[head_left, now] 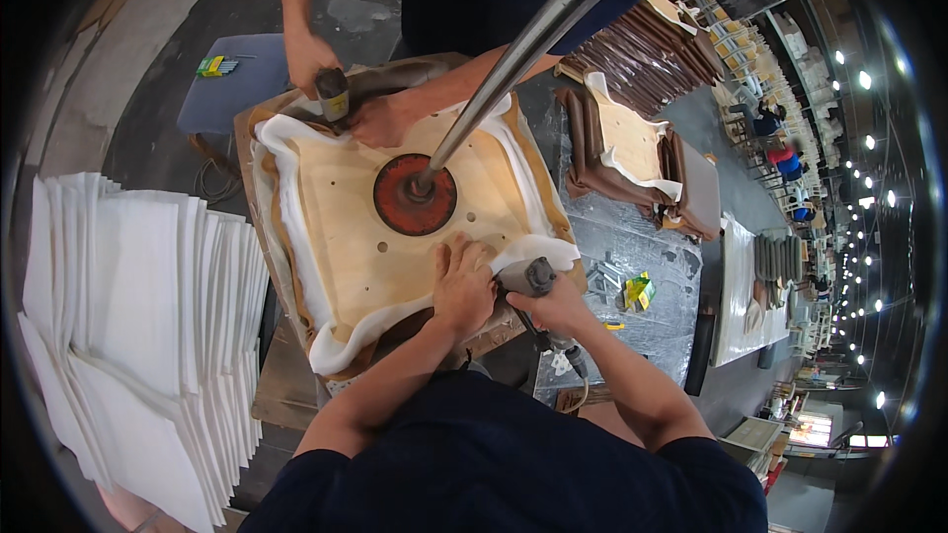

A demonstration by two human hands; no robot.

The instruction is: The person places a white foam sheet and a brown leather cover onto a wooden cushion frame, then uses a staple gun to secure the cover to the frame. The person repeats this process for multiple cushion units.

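Observation:
A wooden seat panel lies underside up, with white padding and brown cover material folded around its edges. Pressing on it from above is a round red clamp disc at the end of a metal rod. My left hand rests on the near edge of the panel, fingers stretched over the wood. Wrapped around a grey staple gun, my right hand keeps its nose by the padding at the near right corner. A hose runs down from the gun's handle.
Across the panel, a co-worker's hand holds another staple gun; their other hand presses the far edge. White padding sheets are stacked left. A plastic-covered table at right bears a yellow-green box and brown covered seats.

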